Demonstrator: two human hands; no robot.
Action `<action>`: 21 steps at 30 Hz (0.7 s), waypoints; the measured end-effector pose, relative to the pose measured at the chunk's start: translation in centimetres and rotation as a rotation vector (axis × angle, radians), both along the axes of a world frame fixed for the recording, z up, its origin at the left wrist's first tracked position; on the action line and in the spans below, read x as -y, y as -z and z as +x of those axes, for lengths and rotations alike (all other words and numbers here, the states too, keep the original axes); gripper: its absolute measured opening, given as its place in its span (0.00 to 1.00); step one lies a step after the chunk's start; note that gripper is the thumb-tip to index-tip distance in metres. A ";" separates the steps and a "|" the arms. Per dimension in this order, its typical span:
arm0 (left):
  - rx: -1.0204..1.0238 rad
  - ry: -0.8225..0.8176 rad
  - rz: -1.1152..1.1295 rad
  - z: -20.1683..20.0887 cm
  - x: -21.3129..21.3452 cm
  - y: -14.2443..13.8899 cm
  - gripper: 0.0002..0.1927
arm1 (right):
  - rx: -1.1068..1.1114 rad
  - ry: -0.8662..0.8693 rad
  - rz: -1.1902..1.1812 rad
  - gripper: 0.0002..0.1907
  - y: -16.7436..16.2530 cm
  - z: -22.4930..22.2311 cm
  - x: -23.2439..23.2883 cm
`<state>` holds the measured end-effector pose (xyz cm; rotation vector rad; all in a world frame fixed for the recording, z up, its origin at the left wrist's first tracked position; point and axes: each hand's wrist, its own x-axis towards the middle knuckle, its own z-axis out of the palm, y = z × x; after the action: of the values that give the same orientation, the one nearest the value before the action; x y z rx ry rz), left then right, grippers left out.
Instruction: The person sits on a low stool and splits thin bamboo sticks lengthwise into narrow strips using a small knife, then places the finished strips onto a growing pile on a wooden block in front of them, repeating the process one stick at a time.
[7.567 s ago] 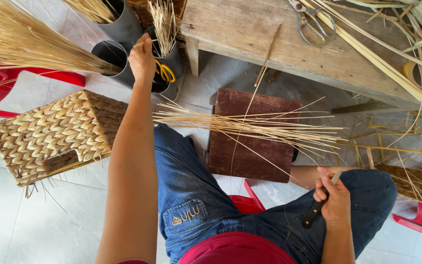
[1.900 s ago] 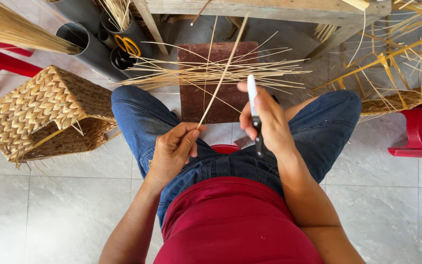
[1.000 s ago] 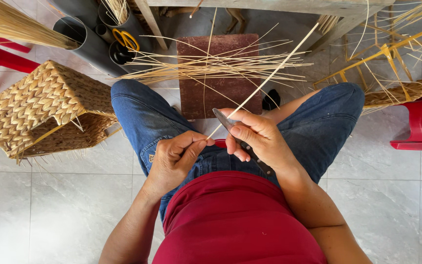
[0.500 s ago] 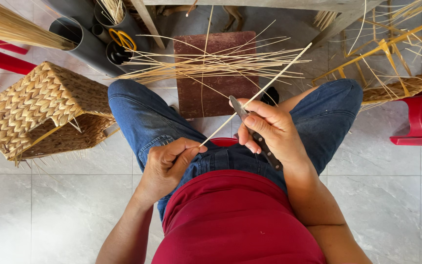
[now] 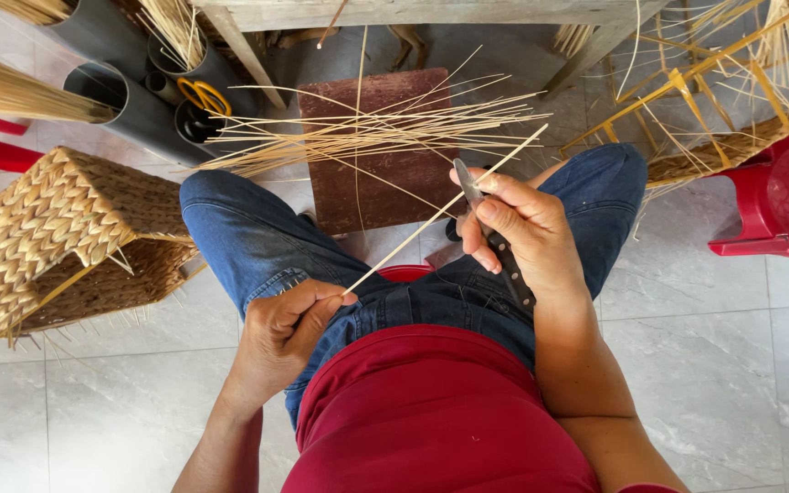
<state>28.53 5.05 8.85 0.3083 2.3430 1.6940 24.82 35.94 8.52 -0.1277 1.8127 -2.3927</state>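
Thin bamboo strip (image 5: 440, 215): near end pinched in left hand (image 5: 285, 329) over the lap, far end now drawn further across the small knife (image 5: 495, 239) gripped in right hand (image 5: 522, 233), so shaving appears underway; loose strip pile (image 5: 358, 137) beyond the knees.

I see a woven basket (image 5: 57, 237) lying on the tiled floor (image 5: 705, 365) at my left, grey tubes (image 5: 139, 100) holding yellow-handled scissors (image 5: 201, 94) beyond it, a red plastic stool (image 5: 783, 196) at right, and loose straws (image 5: 358, 137) across a brown block (image 5: 381, 151).
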 end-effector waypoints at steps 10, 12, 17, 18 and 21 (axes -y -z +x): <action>-0.019 0.011 -0.027 0.2 0.4 0.1 0.05 | -0.065 0.093 0.015 0.20 -0.4 0.1 -2.5; 0.009 -0.001 -0.067 0.2 0.4 0.1 0.05 | -0.047 0.131 0.005 0.20 -0.4 0.2 -3.0; -0.060 0.051 0.064 0.4 0.2 0.8 0.05 | -0.063 0.166 -0.042 0.19 0.7 0.3 -4.5; -0.092 0.064 0.082 0.5 0.3 0.9 0.05 | -0.062 0.173 -0.043 0.19 1.2 0.3 -4.9; -0.032 -0.027 -0.067 0.3 1.2 1.1 0.05 | -0.012 0.431 -0.007 0.19 2.4 -0.1 -8.0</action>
<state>28.85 3.82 7.80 0.2954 2.4309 1.6305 24.71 43.89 6.08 0.2779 2.0068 -2.6743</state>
